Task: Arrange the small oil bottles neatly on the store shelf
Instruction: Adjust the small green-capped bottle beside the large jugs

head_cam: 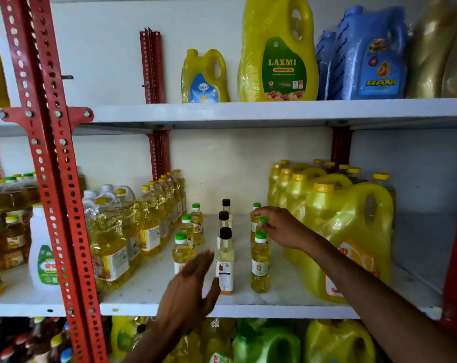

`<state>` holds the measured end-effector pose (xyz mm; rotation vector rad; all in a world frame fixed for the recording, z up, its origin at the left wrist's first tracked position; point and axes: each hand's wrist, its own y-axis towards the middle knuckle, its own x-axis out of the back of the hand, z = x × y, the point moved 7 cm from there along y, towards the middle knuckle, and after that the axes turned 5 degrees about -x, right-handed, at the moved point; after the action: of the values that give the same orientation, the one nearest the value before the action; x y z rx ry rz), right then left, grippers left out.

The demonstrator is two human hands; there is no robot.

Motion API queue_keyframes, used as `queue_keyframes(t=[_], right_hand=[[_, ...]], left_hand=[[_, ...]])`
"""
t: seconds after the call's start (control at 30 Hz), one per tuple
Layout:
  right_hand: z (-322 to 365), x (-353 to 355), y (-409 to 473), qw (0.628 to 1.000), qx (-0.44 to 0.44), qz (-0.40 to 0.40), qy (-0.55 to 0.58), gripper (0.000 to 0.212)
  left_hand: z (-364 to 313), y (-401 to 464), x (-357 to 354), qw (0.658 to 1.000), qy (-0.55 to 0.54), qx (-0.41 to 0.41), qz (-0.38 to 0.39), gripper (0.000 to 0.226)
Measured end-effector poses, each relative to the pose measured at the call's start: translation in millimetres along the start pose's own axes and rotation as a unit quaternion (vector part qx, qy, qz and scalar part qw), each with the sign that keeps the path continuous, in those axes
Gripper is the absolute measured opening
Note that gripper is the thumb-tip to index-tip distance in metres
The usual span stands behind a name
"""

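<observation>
Small oil bottles stand in three front-to-back rows on the white middle shelf [274, 307]. The left row has green caps, and its front bottle [180, 254] is partly behind my left hand. The centre row has black caps; its front bottle [225, 265] has an orange-trimmed label. In the right row, a green-capped front bottle [260, 263] stands free. My right hand [282, 226] reaches in behind it, fingertips pinched around the cap of the second bottle [263, 219]. My left hand [188, 289] hovers flat and open at the shelf's front, between the left and centre rows.
Big yellow jugs [345, 231] crowd the right side, close to my right forearm. Clear oil bottles [109, 237] line the left. A red perforated upright [52, 179] stands at front left. The upper shelf holds larger jugs [277, 48].
</observation>
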<state>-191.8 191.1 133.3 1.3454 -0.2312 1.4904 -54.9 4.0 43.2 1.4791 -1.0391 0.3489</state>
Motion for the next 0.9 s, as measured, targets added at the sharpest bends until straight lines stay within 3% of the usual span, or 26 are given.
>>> queue_keyframes(t=[0.1,0.2,0.33,0.63,0.73,0.9], right_hand=[[-11,-26,0,0.994,-0.025,0.102,-0.005,0.04],[-18,-36,0,0.991,-0.044,0.126,0.003,0.036],[-23,-32,3,0.993,-0.058,0.105,0.011,0.028],[-26,-28,-3,0.995,-0.086,0.038,0.011,0.031],[-23,-29,-6,0.993,-0.088,0.074,0.005,0.042],[-18,-24,-7,0.992,-0.072,0.105,-0.016,0.04]], left_hand=[[18,-21,-45,0.994,-0.001,0.043,0.099,0.062],[34,-36,-71,0.983,-0.014,0.088,0.157,0.064],[46,-41,-83,0.979,-0.001,0.107,0.171,0.064],[44,-41,-90,0.981,0.006,0.113,0.157,0.061],[44,-43,-91,0.981,0.006,0.111,0.16,0.063],[44,-44,-90,0.982,-0.003,0.115,0.149,0.063]])
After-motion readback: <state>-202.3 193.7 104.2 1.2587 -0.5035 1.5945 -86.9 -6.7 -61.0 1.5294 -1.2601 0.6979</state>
